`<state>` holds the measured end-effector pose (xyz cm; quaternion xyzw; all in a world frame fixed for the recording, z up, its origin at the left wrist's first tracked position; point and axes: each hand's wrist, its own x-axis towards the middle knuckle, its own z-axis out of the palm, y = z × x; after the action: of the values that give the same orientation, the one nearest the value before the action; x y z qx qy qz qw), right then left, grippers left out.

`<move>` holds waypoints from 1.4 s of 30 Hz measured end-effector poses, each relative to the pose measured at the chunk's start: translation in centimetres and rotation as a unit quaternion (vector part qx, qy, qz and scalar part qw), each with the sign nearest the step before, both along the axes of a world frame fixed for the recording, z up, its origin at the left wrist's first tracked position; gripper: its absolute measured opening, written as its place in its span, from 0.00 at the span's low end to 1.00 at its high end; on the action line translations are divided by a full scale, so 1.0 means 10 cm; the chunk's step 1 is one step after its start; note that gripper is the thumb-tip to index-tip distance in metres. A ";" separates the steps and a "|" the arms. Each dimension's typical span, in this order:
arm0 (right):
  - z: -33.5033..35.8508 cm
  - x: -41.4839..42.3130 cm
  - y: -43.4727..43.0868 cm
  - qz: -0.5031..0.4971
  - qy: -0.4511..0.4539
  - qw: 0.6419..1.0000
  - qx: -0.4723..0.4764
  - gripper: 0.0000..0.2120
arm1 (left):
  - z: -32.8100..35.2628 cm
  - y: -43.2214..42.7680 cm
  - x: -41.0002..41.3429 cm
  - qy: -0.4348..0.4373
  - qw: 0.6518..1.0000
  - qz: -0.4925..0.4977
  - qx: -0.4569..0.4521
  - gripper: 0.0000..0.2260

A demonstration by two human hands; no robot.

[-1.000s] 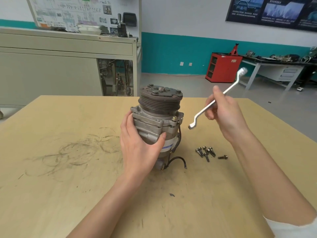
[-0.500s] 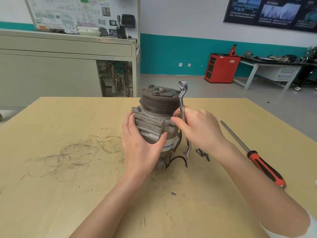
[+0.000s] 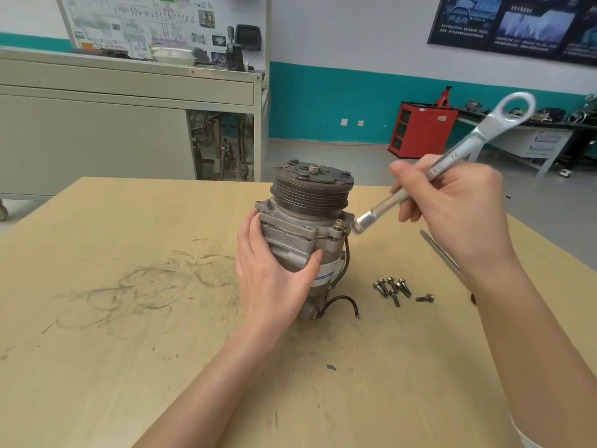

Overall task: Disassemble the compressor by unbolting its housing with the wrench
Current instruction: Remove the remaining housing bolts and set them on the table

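One compressor [image 3: 307, 221] stands upright on the wooden table [image 3: 129, 350], about midway between the left and right edges and nearer the far edge than the near one, with its ribbed pulley on top. The person's left hand [image 3: 274, 279] grips the lower housing from the near side: the fingers curl round the left of the casting and the thumb presses across its front.

The right hand [image 3: 462, 215] is raised above the table to the right of the compressor. It has one ring wrench [image 3: 484, 130] pinched between curled fingers and thumb at mid-shaft. The wrench slants, with one ring end high toward the far right. The other end is low, just beside the housing's right-hand ear, where one bolt head [image 3: 338, 224] sits. That low end is blurred, so whether it touches the bolt cannot be told.

Five loose bolts [image 3: 394, 291] lie on the table to the right of the compressor: four bunched together and one just apart on their right. One screwdriver shaft [image 3: 441, 252] lies toward the right edge, partly hidden behind the right forearm. One black wire [image 3: 342, 300] trails from the compressor's base onto the table.
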<state>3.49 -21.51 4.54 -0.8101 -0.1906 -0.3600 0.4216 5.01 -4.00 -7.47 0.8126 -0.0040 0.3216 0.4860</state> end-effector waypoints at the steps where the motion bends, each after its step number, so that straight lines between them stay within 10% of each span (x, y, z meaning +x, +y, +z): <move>1: 0.01 -0.02 0.02 -0.009 -0.030 0.999 -0.020 0.16 | 0.00 0.00 0.00 -0.001 1.000 0.001 0.001 0.43; 17: -0.38 -0.20 0.18 -0.023 -0.119 0.981 -0.149 0.15 | -0.02 0.00 0.01 -0.014 1.000 0.003 -0.001 0.42; 22: -0.46 -0.13 -0.03 0.043 -0.017 0.999 -0.019 0.05 | -0.02 0.00 0.01 -0.011 1.000 0.001 -0.001 0.43; 31: -0.49 -0.07 -0.09 0.086 -0.078 0.989 -0.093 0.08 | -0.01 -0.01 0.00 -0.012 1.000 -0.004 -0.006 0.43; 42: -0.62 0.04 -0.14 0.165 0.074 0.975 0.128 0.07 | -0.01 0.00 0.00 -0.009 1.000 -0.006 -0.008 0.43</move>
<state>3.88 -22.91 -1.67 -0.7312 -0.2428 -0.2462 0.5880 5.01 -4.04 -7.53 0.8057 -0.0108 0.3263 0.4943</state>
